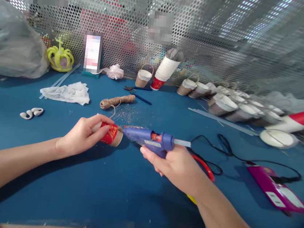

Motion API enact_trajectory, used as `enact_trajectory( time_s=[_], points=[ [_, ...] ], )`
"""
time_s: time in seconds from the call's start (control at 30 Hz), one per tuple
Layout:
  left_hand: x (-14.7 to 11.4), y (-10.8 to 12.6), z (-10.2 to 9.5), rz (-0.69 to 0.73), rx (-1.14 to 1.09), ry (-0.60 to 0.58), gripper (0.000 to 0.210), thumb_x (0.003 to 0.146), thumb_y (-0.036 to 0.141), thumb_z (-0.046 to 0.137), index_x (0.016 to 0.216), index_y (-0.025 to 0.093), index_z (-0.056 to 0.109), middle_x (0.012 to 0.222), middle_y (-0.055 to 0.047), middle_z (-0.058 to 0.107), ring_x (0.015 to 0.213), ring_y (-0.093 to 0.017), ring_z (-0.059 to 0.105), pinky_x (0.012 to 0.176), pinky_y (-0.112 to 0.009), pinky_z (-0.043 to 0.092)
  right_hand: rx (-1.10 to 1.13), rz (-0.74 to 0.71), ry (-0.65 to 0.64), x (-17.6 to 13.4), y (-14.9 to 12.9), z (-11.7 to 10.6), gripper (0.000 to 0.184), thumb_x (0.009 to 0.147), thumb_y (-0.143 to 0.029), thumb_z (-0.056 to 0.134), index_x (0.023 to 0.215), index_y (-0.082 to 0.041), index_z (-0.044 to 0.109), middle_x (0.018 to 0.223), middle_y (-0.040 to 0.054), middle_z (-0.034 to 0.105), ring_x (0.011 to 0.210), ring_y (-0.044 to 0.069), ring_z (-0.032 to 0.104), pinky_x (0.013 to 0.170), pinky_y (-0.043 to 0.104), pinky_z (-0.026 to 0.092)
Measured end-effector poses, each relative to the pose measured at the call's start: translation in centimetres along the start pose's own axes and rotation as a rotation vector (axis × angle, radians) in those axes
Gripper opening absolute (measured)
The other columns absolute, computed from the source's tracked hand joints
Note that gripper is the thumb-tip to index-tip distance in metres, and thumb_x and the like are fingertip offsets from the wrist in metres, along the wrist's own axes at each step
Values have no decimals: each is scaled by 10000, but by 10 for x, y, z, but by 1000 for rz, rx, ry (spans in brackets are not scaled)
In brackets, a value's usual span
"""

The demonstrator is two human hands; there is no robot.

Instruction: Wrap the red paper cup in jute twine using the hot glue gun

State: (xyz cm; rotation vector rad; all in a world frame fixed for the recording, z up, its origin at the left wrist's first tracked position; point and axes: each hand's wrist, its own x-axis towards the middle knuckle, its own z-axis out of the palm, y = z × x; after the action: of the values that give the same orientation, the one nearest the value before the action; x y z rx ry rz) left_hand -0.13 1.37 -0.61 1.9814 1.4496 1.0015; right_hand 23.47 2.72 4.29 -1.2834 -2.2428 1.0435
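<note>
Left hand point(82, 135) gripping paper cup point(110, 135), right hand point(176, 164) clutching glue gun point(149, 139), nozzle seemingly touching cup

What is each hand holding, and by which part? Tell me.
The left hand holds the red cup on its side by its wall near the rim end. The right hand holds the glue gun by its grip, nozzle at the cup's base.

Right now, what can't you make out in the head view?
- Glue gun trigger: hidden inside the right hand.
- Nozzle tip against the red cup: too small to tell if glue is out; left hand covers the cup's near side.
- Phone screen: blurred.
- Row of twine-wrapped cups: smeared toward the right edge.
</note>
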Motion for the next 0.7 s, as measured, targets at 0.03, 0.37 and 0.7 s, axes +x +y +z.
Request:
enact_trajectory(
  time_s=[0.03,0.37,0.7],
  points=[
    [0,0,0,-7,-2,0,260,862,291,438,994,132,595,669,2,642,513,-78,498,479,-164,399,-29,-12,9,-1,0,0,210,812,-323,532,622,-234,514,411,-69,476,378,111,454,427,254,393],
    [0,1,1,-37,-48,9,268,857,315,445,989,134,593,704,-8,657,534,-85,524,497,-172,423,-222,-79,69,-4,1,1,196,801,-334,525,638,-243,588,555,-1,592,486,147,504,520,278,437],
    [1,1,1,-91,-82,-10,318,860,357,436,1016,126,588,756,-33,676,592,-117,562,537,-203,448,-303,-210,55,-5,0,2,181,809,-317,511,716,-246,649,663,42,632,587,184,566,615,314,464]
  ],
)
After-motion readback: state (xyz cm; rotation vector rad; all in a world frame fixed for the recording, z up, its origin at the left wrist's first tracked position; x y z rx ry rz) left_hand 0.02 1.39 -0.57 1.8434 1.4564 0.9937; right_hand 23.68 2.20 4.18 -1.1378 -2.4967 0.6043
